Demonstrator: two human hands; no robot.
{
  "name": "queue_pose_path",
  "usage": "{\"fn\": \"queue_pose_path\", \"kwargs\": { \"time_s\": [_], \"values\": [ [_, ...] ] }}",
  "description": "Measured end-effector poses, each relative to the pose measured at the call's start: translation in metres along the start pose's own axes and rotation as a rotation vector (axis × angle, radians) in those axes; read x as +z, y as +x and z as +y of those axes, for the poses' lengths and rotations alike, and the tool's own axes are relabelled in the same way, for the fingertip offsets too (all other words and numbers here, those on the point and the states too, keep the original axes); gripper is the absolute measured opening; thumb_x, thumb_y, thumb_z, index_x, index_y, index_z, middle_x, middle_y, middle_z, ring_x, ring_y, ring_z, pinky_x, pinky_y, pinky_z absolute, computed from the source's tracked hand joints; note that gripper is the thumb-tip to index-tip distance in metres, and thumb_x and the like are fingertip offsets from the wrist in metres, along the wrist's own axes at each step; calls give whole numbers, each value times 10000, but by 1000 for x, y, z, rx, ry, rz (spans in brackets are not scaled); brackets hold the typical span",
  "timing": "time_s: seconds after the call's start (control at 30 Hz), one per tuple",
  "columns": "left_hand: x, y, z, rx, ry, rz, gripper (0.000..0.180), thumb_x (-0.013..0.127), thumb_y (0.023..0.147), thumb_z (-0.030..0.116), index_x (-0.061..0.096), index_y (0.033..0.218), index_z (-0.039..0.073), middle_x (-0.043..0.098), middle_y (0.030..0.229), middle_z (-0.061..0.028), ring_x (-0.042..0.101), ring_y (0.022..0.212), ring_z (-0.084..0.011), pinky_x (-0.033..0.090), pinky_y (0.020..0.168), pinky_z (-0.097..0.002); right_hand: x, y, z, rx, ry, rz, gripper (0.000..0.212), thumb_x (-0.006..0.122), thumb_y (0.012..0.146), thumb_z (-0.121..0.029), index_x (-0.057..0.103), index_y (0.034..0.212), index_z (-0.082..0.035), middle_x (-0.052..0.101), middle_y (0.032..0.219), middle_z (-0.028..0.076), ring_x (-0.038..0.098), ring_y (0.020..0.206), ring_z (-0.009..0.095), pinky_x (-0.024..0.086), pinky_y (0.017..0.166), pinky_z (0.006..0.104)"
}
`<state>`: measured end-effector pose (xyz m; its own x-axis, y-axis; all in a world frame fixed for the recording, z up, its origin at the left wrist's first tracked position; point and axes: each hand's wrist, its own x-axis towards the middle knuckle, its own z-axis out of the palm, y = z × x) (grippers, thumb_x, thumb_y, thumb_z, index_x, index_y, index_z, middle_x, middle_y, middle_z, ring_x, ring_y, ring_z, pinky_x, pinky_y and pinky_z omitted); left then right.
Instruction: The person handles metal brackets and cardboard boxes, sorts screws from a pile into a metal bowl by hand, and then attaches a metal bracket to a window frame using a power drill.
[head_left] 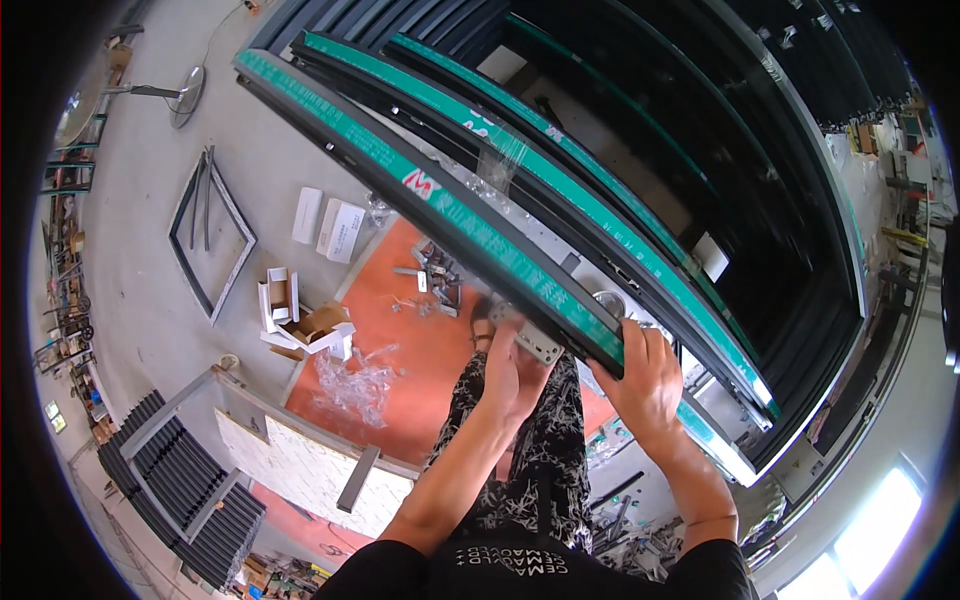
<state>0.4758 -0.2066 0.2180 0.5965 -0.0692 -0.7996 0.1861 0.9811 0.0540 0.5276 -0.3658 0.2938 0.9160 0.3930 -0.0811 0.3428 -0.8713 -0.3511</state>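
A dark window or door frame with green protective film (420, 185) stretches diagonally from the upper left down to my hands. My right hand (645, 380) is closed around its near end, thumb on the near side and fingers over the top. Just below that end, my left hand (515, 370) holds a silver metal bracket with holes (538, 343) close to the frame's underside. Its fingertips are partly hidden behind the bracket and frame. More dark frames with green film (560, 155) stand close behind the one I grip.
Loose metal hardware (435, 278) lies on the red floor mat (375, 290), beside crumpled clear plastic (355, 385). Opened cardboard boxes (315, 325) and a small dark frame (212, 240) are on the floor to the left. Stacked dark profiles (180, 480) lie at lower left; a fan (187, 95) stands farther off.
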Motion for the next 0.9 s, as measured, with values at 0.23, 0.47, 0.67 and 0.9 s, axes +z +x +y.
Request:
{"fn": "queue_pose_path", "kwargs": {
  "time_s": [0.23,0.47,0.67,0.9],
  "values": [
    [-23,-3,9,-82,73,-92,401,523,948,410,516,1241,138,597,1190,-22,537,1150,-179,396,1039,-390,2,0,-11,48,-2,-3,604,853,620,-247,547,1081,-3,559,862,141,582,719,324,491,600,393],
    [-25,3,4,-214,-27,16,572,432,944,585,461,1333,166,481,1348,-51,418,1282,-222,339,1082,-467,3,-4,-6,33,-13,22,684,857,584,-336,562,1098,6,565,842,127,590,692,289,494,577,366],
    [-3,25,-20,-172,-121,-319,488,369,989,497,570,1196,103,585,1243,-71,508,1201,-246,380,1033,-437,7,-6,-3,21,-4,52,725,853,573,-370,575,1131,0,584,858,117,596,696,280,506,593,352],
    [15,12,-24,-173,-140,-221,433,407,961,449,549,1109,68,612,1086,-85,578,1063,-237,448,957,-407,4,-9,1,15,15,58,609,845,572,-278,567,1062,-44,531,820,79,581,711,264,500,606,355]
  ]
}}
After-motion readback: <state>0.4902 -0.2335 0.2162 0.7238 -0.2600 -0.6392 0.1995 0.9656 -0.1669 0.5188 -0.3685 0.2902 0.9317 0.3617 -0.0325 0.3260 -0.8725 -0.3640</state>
